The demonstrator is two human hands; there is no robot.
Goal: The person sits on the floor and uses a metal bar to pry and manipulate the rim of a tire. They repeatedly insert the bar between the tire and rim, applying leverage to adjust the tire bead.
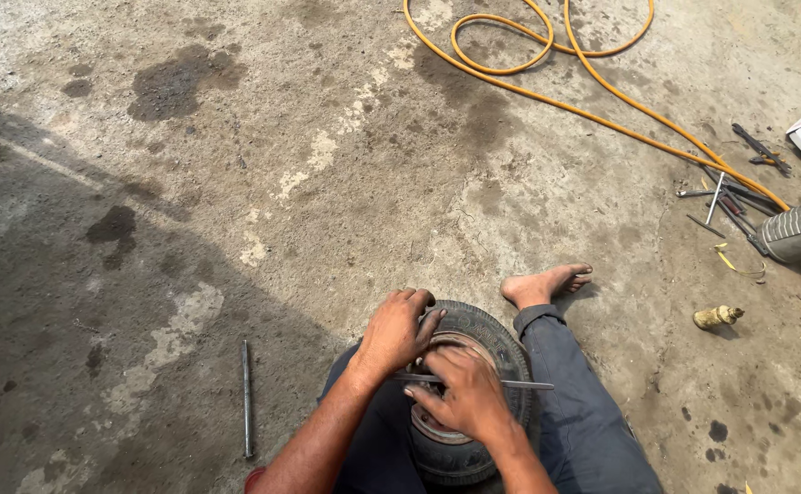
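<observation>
Resting between the person's legs at six o'clock in the view, a small black tyre (474, 384) on its wheel rim (432, 428) lies flat, steadied there, it seems, by the thighs on either side. The left hand (395, 331) is curled over the tyre's edge at about ten o'clock, fingers closed on the rubber bead, apparently pressing it away from the rim. The right hand (463, 395) lies across the middle of the wheel with its fingers wrapped around a thin flat metal lever (519, 384), whose free end sticks out toward three o'clock, likely held low for prying. A bare foot (547, 284) rests on the concrete floor (327, 183) just beyond the tyre at one o'clock. A loose metal rod (247, 399) lies at nine o'clock, well apart. Farther out toward two o'clock, an orange hose (602, 87) loops across the ground past scattered hand tools (725, 197), a ribbed grey metal housing (798, 233) and a small brass fitting (716, 316).
</observation>
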